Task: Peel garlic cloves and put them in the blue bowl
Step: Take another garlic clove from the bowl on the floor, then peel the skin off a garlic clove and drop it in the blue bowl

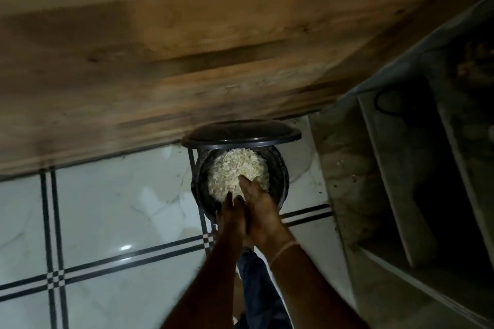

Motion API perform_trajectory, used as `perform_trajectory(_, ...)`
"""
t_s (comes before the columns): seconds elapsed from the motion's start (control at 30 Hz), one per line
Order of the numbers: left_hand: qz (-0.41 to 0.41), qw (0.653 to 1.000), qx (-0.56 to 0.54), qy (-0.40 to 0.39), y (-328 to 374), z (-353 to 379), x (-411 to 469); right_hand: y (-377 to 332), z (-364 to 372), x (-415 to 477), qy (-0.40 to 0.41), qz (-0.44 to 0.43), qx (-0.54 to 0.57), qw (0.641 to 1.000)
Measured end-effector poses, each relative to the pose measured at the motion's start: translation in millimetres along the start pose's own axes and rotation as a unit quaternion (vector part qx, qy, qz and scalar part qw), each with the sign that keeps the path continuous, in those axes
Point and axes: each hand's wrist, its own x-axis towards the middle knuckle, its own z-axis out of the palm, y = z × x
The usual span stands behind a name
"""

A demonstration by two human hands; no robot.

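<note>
Standing on white, black-lined floor tiles (107, 208) against a wooden panel (160, 61), an open black bin (281, 176) holds heaped pale garlic skins (235, 168). Both hands are flattened palm to palm, fingers straight, left hand (232, 219) against right hand (263, 211), hiding its near rim. A concrete shelf (374, 168) stands just right.

There are two hands: one left hand (232, 218) and one right hand (261, 208). There is one black bin (281, 176) with one lid (240, 131). Inside is one heap of white peels (235, 171), too many bits to count. One thin band (283, 248) is on the right wrist. One grey shelf (387, 168) stands nearby.
</note>
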Motion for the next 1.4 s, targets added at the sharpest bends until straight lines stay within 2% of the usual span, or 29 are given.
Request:
perform_trajectory(0.1, -0.041, 0.997, -0.010, -0.069, 18.7, 8.2, -78.8, -0.7, -3.7, -62.9, 0.031, -0.051, -0.092, 0.994)
perform_trajectory(0.13, -0.019, 0.996, 0.022, -0.081, 21.7, 10.0, -103.7, -5.4, -10.3, -84.9, 0.030, -0.050, -0.115, 0.992)
perform_trajectory(0.2, 0.043, 0.989, 0.121, -0.079, 22.7, 9.6, -153.9, -18.2, -26.2, -129.8, 0.020, -0.038, -0.093, 0.995)
perform_trajectory(0.27, 0.103, 0.964, 0.245, -0.025, 18.9, 3.8, -198.9, -27.5, -41.7, -180.0, 0.044, -0.108, -0.106, 0.987)
perform_trajectory(0.37, 0.253, 0.855, 0.453, 0.027, 8.0, -3.4, -257.6, -28.1, -60.3, -269.4, 0.061, -0.205, -0.118, 0.970)
perform_trajectory(0.5, 0.407, 0.714, 0.565, -0.067, -29.6, 16.6, -342.0, -9.9, -117.7, -376.5, 0.139, -0.335, -0.130, 0.923)
perform_trajectory(0.63, 0.494, 0.644, 0.569, -0.132, -75.1, 53.7, -415.9, 19.4, -180.1, -446.0, 0.245, -0.439, -0.141, 0.853)
perform_trajectory(0.7, 0.528, 0.595, 0.580, -0.178, -103.3, 73.6, -447.9, 34.4, -212.5, -475.7, 0.298, -0.470, -0.120, 0.822)
perform_trajectory(0.77, 0.550, 0.538, 0.601, -0.217, -128.2, 97.9, -471.0, 45.7, -245.0, -495.9, 0.357, -0.485, -0.099, 0.792)
perform_trajectory(0.83, 0.565, 0.496, 0.610, -0.251, -148.3, 125.3, -485.2, 48.2, -274.6, -511.1, 0.407, -0.498, -0.083, 0.762)
perform_trajectory(0.9, 0.577, 0.461, 0.615, -0.276, -173.1, 152.7, -497.5, 52.4, -306.0, -526.2, 0.442, -0.512, -0.067, 0.733)
perform_trajectory(0.97, 0.584, 0.430, 0.621, -0.298, -199.8, 181.0, -505.9, 58.0, -339.6, -534.1, 0.469, -0.503, -0.058, 0.724)
perform_trajectory(1.07, 0.585, 0.400, 0.631, -0.316, -241.4, 223.1, -519.1, 69.7, -395.0, -538.0, 0.495, -0.474, -0.049, 0.727)
perform_trajectory(1.13, 0.580, 0.395, 0.634, -0.326, -271.0, 252.0, -526.3, 75.9, -435.7, -544.1, 0.514, -0.456, -0.035, 0.726)
perform_trajectory(1.27, 0.567, 0.377, 0.657, -0.324, -321.7, 306.9, -521.4, 81.9, -517.2, -544.0, 0.581, -0.409, -0.046, 0.703)
perform_trajectory(1.4, 0.553, 0.386, 0.676, -0.295, -365.6, 345.8, -515.0, 78.2, -586.4, -542.3, 0.619, -0.351, -0.082, 0.698)
